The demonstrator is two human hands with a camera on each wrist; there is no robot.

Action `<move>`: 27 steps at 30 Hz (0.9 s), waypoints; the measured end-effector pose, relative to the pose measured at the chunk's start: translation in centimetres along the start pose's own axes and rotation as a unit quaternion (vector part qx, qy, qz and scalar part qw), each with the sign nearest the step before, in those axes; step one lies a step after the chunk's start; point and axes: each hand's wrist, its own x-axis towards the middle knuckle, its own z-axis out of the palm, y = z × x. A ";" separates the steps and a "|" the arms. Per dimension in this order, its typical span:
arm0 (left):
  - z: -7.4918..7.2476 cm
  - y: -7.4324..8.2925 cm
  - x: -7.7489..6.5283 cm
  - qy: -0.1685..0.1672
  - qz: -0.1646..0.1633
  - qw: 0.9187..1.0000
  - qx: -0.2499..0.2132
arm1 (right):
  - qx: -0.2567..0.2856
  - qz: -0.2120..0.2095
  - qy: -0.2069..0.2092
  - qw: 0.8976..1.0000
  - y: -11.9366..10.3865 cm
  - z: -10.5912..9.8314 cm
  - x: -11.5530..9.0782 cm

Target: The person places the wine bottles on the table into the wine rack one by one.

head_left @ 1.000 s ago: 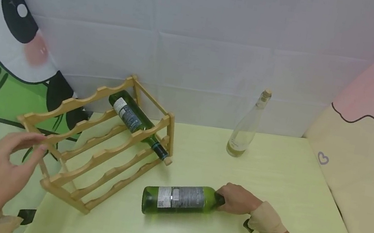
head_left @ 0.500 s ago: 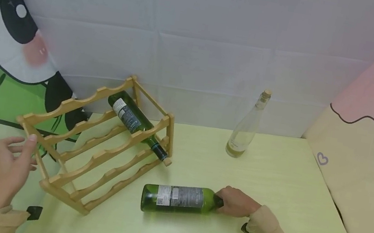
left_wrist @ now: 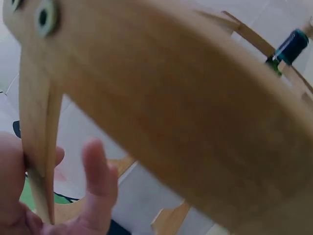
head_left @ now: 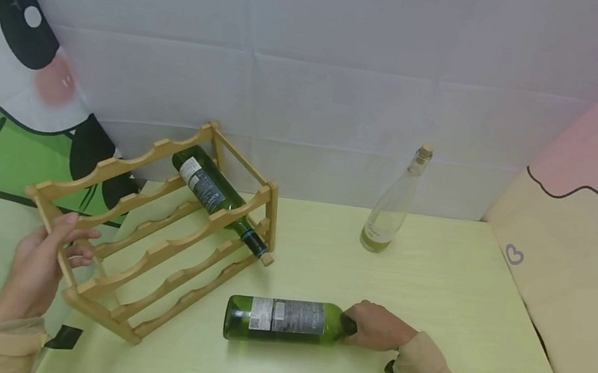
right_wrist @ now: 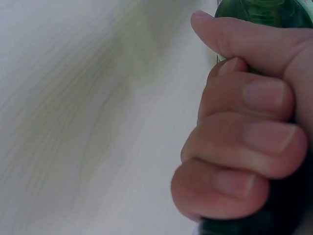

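Observation:
A wooden wine rack (head_left: 153, 254) stands at the left of the table, angled. My left hand (head_left: 39, 265) holds the upright at its left end, thumb on one side and fingers reaching through on the other. In the left wrist view the rack's end board (left_wrist: 171, 88) fills the foreground. My right hand (head_left: 378, 326) grips the neck of a green wine bottle (head_left: 285, 317), which lies sideways with its base toward the rack. Curled fingers (right_wrist: 239, 132) hide most of that neck in the right wrist view. Another green wine bottle (head_left: 207, 184) lies in the rack's top tier, its corked neck toward me.
A clear corked bottle (head_left: 385, 217) stands upright at the back of the pale yellow-green table (head_left: 453, 291). Behind the table hangs a white cloth (head_left: 336, 107), with printed cartoon cloths at both sides.
My left hand has left the rack's upper left corner, dropped lower, and come in around the end upright. My right hand and its bottle have barely moved.

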 end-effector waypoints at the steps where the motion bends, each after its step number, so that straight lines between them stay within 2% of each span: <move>1: 0.1 -0.1 0.0 -0.004 0.002 1.000 -0.021 | 0.003 0.000 0.000 1.000 0.0 0.0 0.0; 7: 0.5 -0.6 -0.2 -0.017 0.025 0.996 -0.089 | 0.013 0.002 0.002 1.000 -0.2 0.4 0.1; 12: 0.8 -0.7 0.1 -0.047 0.048 0.989 -0.133 | 0.036 -0.003 0.007 0.999 -0.4 0.8 0.1; 18: 0.8 -0.8 0.2 -0.066 0.055 0.985 -0.148 | 0.054 -0.010 0.006 0.998 -0.8 1.1 0.3; 27: 0.8 -0.9 0.2 -0.075 0.060 0.984 -0.147 | 0.099 -0.025 -0.004 0.995 -1.7 1.7 0.9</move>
